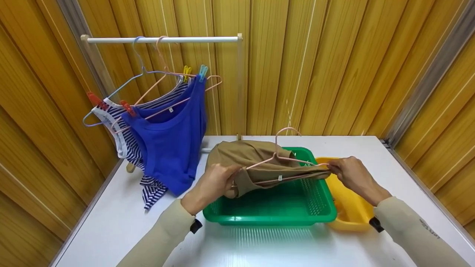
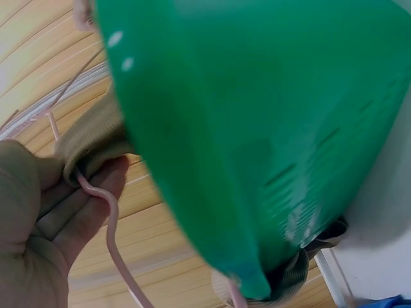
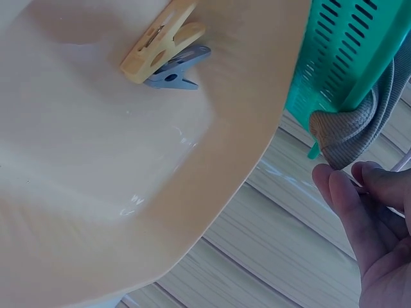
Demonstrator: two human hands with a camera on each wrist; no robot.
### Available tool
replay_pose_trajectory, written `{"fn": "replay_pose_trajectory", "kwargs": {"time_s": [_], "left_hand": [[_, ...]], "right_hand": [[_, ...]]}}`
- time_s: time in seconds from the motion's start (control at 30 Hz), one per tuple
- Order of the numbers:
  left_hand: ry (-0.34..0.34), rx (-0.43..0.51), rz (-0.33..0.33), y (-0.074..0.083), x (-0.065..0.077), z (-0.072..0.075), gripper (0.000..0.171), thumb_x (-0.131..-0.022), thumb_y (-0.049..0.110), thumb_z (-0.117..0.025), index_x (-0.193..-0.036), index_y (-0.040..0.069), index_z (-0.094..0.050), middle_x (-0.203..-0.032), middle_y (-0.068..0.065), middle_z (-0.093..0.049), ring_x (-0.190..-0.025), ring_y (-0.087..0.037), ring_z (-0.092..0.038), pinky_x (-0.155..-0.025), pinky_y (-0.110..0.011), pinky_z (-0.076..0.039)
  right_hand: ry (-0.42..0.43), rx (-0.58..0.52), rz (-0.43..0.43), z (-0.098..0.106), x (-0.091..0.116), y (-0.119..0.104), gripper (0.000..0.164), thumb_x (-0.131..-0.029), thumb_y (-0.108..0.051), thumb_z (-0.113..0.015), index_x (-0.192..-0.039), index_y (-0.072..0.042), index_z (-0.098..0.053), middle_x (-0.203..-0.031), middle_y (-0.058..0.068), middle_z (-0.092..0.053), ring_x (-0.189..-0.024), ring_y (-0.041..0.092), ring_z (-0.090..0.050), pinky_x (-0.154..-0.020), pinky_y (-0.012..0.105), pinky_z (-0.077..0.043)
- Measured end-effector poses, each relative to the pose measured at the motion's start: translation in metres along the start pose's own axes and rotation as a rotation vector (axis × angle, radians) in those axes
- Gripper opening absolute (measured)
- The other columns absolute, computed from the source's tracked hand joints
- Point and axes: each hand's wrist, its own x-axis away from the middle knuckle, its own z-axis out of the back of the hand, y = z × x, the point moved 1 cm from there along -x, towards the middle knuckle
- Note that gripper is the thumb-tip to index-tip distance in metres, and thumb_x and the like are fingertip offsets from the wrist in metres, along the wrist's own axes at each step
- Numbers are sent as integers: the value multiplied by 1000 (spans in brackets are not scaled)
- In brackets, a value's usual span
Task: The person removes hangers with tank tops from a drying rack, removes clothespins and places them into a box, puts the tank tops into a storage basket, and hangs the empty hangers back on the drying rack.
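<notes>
A brown tank top [image 1: 237, 154] hangs over the green basket [image 1: 269, 218], with a pink clothes hanger [image 1: 276, 154] partly inside it and its hook pointing up. My left hand [image 1: 219, 180] holds the tank top's strap at the left end; in the left wrist view the hanger's rod [image 2: 110, 224] runs out of the folded fabric [image 2: 96, 131] between thumb and fingers. At the right end my right hand [image 1: 350, 174] pinches the hanger's tip, beside the other strap [image 3: 347, 131]. The far part of the hanger's lower bar is hidden by cloth.
On the left a drying rack [image 1: 163, 39] carries a blue tank top [image 1: 170, 148] and a striped top [image 1: 128, 137], held on hangers by clothespins [image 1: 128, 108]. A yellow basin [image 1: 352, 202] stands right of the basket, with clothespins [image 3: 160, 45] inside. Wood-patterned walls enclose the white table.
</notes>
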Motion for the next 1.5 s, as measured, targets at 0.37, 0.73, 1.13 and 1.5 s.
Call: {"fn": "replay_pose_trajectory", "kwargs": {"time_s": [0.37, 0.73, 1.13, 1.5], "left_hand": [[-48, 18, 24, 3, 5, -6, 12, -99, 19, -59, -102, 9, -65, -73, -1, -66, -59, -5, -61, -53, -8, -45], [32, 50, -7, 4, 5, -7, 5, -97, 5, -59, -97, 10, -59, -70, -1, -61, -58, -6, -56, -50, -9, -43], [90, 26, -19, 2, 6, -2, 12, -92, -3, -62, -94, 8, -62, -77, -2, -67, -65, -9, -60, -56, -15, -48], [91, 81, 35, -6, 15, 7, 3, -97, 8, -59, -100, 8, -61, -82, -2, -65, -68, -8, -59, -58, -13, -49]], "right_hand": [[33, 3, 17, -5, 2, 3, 21, -98, -9, -59, -107, 4, -72, -85, 14, -74, -55, 10, -49, -46, 16, -39], [72, -14, 27, -6, 2, 1, 17, -96, -6, -61, -100, 3, -74, -81, 13, -74, -54, 8, -48, -46, 18, -38], [35, -22, 5, -4, 0, 1, 19, -97, -8, -59, -104, 3, -73, -84, 13, -73, -54, 10, -48, -44, 17, -37], [62, 8, 15, 2, -1, 3, 19, -96, -8, -61, -104, 3, -73, -86, 16, -75, -58, 11, -55, -50, 19, -45]]}}
